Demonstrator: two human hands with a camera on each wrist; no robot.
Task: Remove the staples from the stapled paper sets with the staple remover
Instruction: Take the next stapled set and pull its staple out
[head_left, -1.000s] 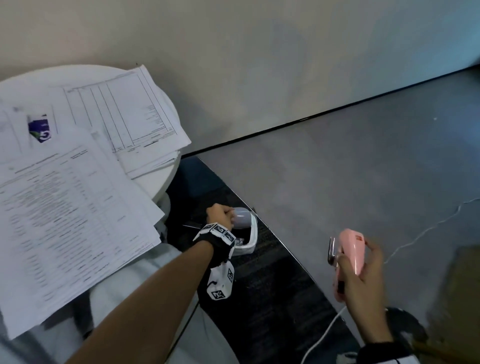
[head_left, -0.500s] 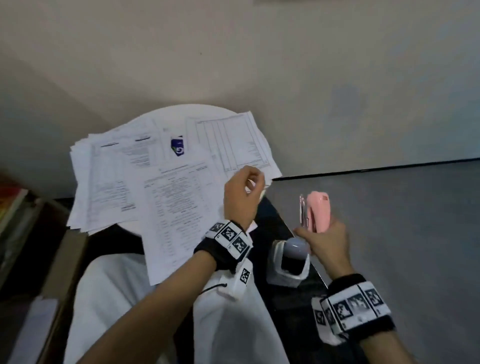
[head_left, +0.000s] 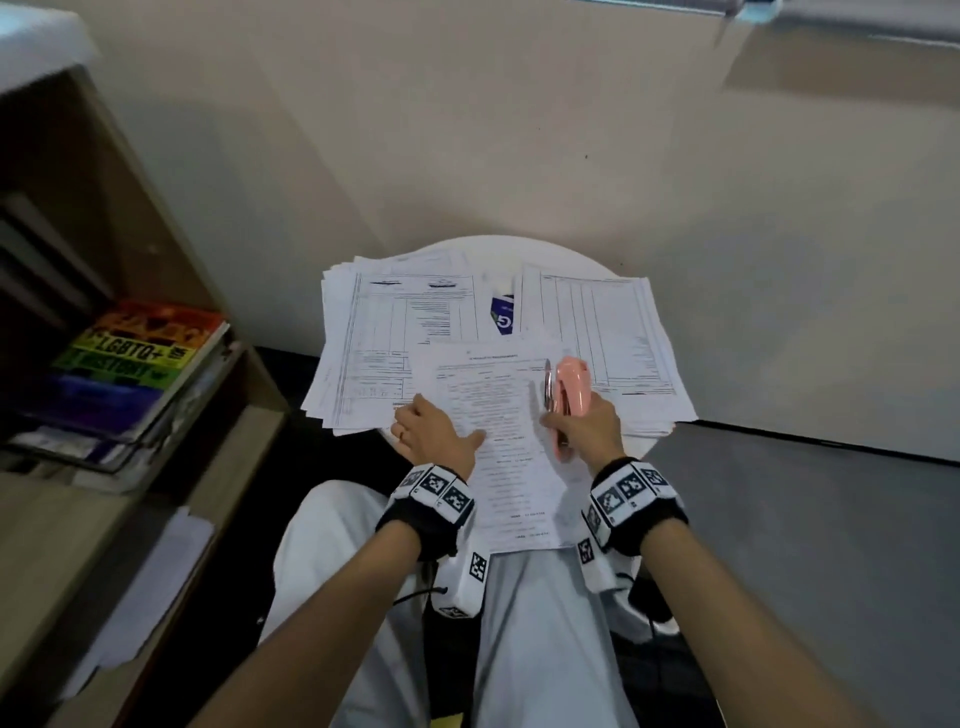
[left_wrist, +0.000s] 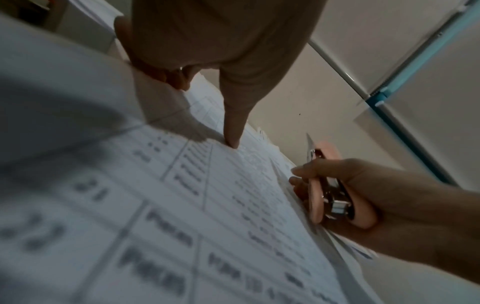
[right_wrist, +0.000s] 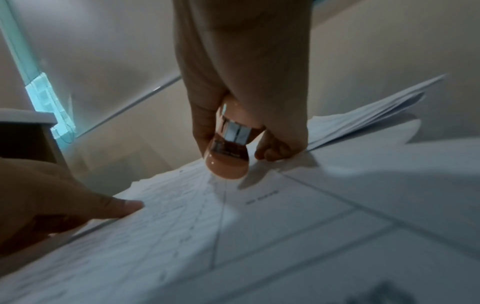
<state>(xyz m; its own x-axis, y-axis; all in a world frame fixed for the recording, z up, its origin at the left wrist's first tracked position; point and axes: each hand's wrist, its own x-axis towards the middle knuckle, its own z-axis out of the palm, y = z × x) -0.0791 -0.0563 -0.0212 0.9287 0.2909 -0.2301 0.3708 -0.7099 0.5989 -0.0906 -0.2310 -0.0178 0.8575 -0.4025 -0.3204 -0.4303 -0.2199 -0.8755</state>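
A printed paper set (head_left: 498, 415) lies on top of other piles on a small round white table (head_left: 498, 247) and hangs over its near edge onto my lap. My left hand (head_left: 431, 431) pinches the set's left edge, with the thumb (left_wrist: 231, 142) pressed on top and the fingers curled beneath. Around a pink staple remover (head_left: 569, 389) my right hand (head_left: 576, 421) is curled, metal jaws pointing away, at the set's right edge. The remover (right_wrist: 228, 156) hovers just above the sheet. No staple shows in any view.
Two more paper piles flank the top set, one at the left (head_left: 374, 332) and one at the right (head_left: 613, 332), with a blue packet (head_left: 503, 317) between them. A wooden shelf with stacked books (head_left: 135, 358) stands at my left. A wall rises behind the table.
My view swung from the floor up to the table. The left hand left the small white bin on the floor and took the paper's edge. The right hand carried the remover over the sheet.
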